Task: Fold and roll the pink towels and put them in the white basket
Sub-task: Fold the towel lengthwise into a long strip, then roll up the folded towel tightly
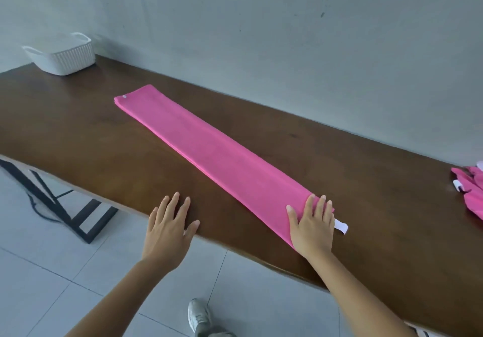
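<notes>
Towel (217,151) folded into strip; right hand (312,224) flat on near end, left hand (170,225) spread on table (78,132). Roll best started tight, toward 11 o'clock, edges kept aligned.

A bright pink towel (209,151) with a white tag (341,226) lies on a dark brown wooden table (78,138), a white ribbed basket (61,54) far left, more pink towels (471,193) at right, against a pale grey wall (261,36) and light grey floor tiles (39,271)
</notes>
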A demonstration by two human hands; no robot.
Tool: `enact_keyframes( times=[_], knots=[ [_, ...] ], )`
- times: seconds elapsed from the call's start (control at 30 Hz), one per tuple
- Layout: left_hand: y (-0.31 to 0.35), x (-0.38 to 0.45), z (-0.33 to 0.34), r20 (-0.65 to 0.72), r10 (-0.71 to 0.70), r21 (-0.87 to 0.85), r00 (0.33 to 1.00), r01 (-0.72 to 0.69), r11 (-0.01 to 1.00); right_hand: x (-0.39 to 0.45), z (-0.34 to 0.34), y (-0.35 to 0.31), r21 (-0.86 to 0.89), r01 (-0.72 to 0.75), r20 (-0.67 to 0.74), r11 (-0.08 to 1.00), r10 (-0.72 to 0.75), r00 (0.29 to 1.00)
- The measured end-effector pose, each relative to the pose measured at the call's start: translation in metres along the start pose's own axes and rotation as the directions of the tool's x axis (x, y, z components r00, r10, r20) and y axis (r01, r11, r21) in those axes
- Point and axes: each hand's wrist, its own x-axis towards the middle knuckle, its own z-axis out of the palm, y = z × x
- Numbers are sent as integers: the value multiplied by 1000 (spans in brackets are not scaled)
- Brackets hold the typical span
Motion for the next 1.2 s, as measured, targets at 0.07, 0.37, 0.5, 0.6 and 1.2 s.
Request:
enact_keyframes(
  times=[0.07,0.37,0.5,0.6,1.2],
  knots=[
    [6,-20,0,3,-35,-22,999,35,999,-14,-1,-1,20,-15,-6,1000,15,1000],
    [69,-75,-8,-11,-24,-172,1000,22,985,-40,-13,21,101,78,48,992,-83,995],
    [112,-89,1,-16,73,-232,997,-75,970,-28,-28,62,295,194,13,936,-207,978],
    [153,-95,6,-59,156,-251,986,-166,954,-17,-38,97,395,213,-32,894,-219,975],
    [301,-82,70,35,165,-127,986,-159,979,35,-73,172,810,17,390,586,-562,729]
  ],
)
